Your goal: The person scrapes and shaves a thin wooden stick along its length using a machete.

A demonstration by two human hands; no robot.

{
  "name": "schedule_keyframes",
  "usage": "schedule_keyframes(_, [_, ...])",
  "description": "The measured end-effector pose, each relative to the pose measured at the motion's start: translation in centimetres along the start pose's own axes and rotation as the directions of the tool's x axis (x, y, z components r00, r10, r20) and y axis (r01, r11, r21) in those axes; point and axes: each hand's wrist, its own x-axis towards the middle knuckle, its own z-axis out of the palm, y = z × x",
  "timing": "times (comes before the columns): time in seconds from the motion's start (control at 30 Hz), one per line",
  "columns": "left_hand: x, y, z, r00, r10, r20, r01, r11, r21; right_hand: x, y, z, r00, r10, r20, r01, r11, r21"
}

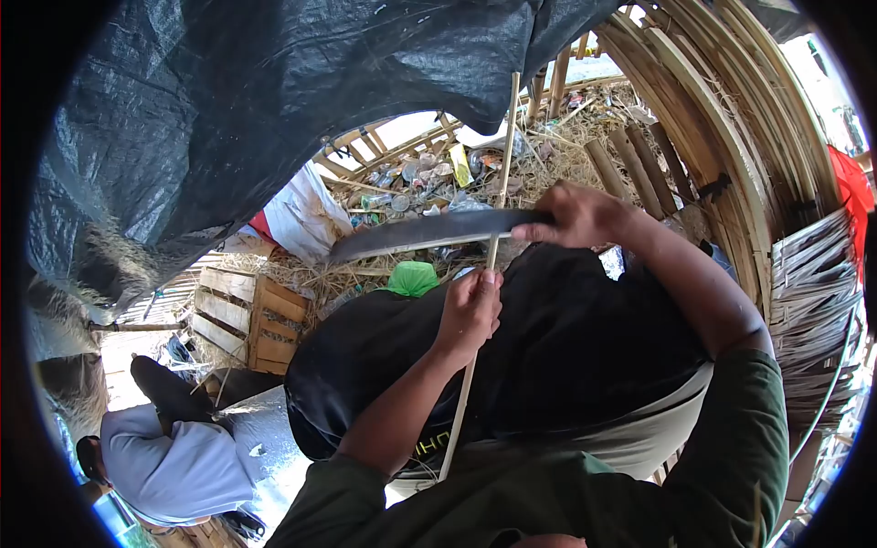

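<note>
My left hand (468,315) is closed around a long, thin bamboo strip (504,164). The strip runs from near my body up past the dark tarp's lower edge. In my right hand (582,217) is a machete (429,234), its broad dark blade pointing left across the strip, just above my left fist. Blade and strip cross in the view; whether the edge is biting into the strip, I cannot tell. The machete's handle is mostly hidden by my fingers. Beneath both hands lies black cloth (585,338) covering my lap.
Overhead at left hangs a dark tarp (274,82). A wooden crate (251,315) stands on the straw, with a seated person (178,466) below it. Litter (429,178) and a green plastic bag (413,278) lie ahead. Bundled bamboo strips (722,119) rise at right.
</note>
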Motion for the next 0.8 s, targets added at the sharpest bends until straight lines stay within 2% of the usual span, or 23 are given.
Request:
schedule_keyframes(0.1, [0.1,-0.3,-0.2,1.000,-0.006,0.009,0.006,0.999,-0.031,-0.6,-0.7,0.9,0.992,-0.006,-0.125,0.013,0.998,0.058])
schedule_keyframes(0.13, [0.3,-0.2,-0.2,1.000,-0.005,0.020,0.006,0.999,-0.052,-0.5,-0.7,1.4,0.998,0.023,-0.054,-0.020,0.997,0.068])
schedule_keyframes(0.23, [0.2,-0.2,0.1,1.000,-0.017,-0.002,0.017,0.999,-0.029,-0.1,-0.4,1.0,0.999,-0.038,0.035,0.039,0.999,-0.029])
schedule_keyframes(0.27, [0.3,-0.3,0.1,1.000,-0.016,-0.001,0.016,1.000,-0.001,-0.2,1.0,1.6,0.966,-0.185,-0.183,0.169,0.981,-0.098])
schedule_keyframes(0.37, [0.2,-0.6,0.1,1.000,-0.025,0.010,0.024,0.999,0.027,-0.2,0.3,-0.6,0.991,0.121,-0.050,-0.124,0.990,-0.063])
schedule_keyframes(0.4, [0.2,-0.5,-0.1,0.999,-0.033,0.026,0.033,0.999,0.006,0.3,1.9,1.7,0.972,-0.013,-0.235,-0.013,0.994,-0.109])
schedule_keyframes(0.5, [0.5,-0.3,0.1,0.999,-0.031,0.010,0.031,0.999,-0.026,0.0,0.1,1.6,0.993,-0.111,-0.031,0.112,0.993,0.027])
schedule_keyframes(0.53, [0.4,-0.3,0.0,0.999,-0.034,-0.010,0.033,0.999,-0.030,0.1,0.4,1.5,0.981,-0.186,-0.052,0.185,0.983,-0.015])
schedule_keyframes(0.63, [-0.1,-0.7,0.2,0.999,-0.031,0.014,0.031,0.999,0.023,0.0,0.3,-1.7,0.989,0.135,0.064,-0.137,0.990,0.030])
schedule_keyframes(0.77, [0.3,-0.5,-0.1,0.998,-0.056,0.022,0.057,0.998,-0.019,0.4,1.5,1.0,0.995,0.020,-0.102,-0.018,1.000,0.019])
schedule_keyframes(0.8, [0.4,-0.5,-0.2,0.998,-0.057,0.008,0.058,0.997,-0.051,0.4,1.4,1.1,0.997,-0.047,-0.069,0.049,0.998,0.027])
